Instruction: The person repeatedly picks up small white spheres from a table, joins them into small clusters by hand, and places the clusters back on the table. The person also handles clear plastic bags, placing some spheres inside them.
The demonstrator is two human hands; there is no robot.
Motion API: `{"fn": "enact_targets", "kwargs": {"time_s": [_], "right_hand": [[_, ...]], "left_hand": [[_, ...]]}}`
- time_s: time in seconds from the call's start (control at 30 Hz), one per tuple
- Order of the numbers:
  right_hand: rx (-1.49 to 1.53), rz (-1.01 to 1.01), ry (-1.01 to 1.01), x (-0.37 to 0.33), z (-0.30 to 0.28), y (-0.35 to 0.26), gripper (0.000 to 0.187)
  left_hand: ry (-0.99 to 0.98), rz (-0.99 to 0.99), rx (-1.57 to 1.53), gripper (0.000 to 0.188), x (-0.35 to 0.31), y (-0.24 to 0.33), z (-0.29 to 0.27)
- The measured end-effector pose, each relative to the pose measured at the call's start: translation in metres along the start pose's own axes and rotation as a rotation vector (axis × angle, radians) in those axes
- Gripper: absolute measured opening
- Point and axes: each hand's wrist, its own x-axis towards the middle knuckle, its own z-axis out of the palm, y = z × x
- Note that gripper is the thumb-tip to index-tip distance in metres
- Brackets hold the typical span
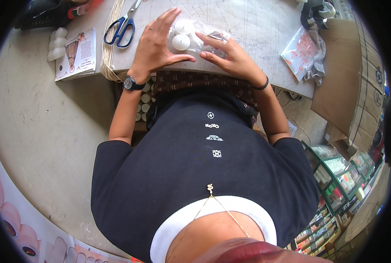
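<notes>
Two round white candles, each with a small wick at its middle, lie side by side on the table. Clear crinkled plastic wrap lies around and beside them. On the candles' left, my left hand is open, its fingers stretched away from me and its thumb pointing right. From the other side my right hand rests against the wrap, with index finger and thumb apart; I see no firm grip. Its other fingers are partly covered by the shiny plastic.
Blue-handled scissors and a bundle of pale cord lie left of my hands, near a printed leaflet and white candles. To the right are a plastic packet and a cardboard box. More white candles sit below the table edge.
</notes>
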Motion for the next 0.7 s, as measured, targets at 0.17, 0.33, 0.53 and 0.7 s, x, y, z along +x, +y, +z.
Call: {"fn": "enact_targets", "kwargs": {"time_s": [0.17, 0.33, 0.53, 0.7], "right_hand": [[0.028, 0.036, -0.005, -0.002, -0.016, 0.004, 0.066], [0.668, 0.313, -0.051, 0.007, -0.010, -0.017, 0.056], [0.814, 0.315, -0.085, 0.010, 0.006, -0.011, 0.042], [0.823, 0.358, -0.106, 0.004, 0.009, -0.015, 0.050]], "left_hand": [[-0.061, -0.059, 0.047, 0.109, -0.015, -0.014, -0.010], [-0.085, -0.006, -0.022, 0.094, -0.012, -0.012, -0.007], [-0.111, 0.056, -0.047, 0.084, 0.000, -0.018, 0.001], [-0.136, 0.036, -0.126, 0.081, 0.005, -0.015, 0.002]]}}
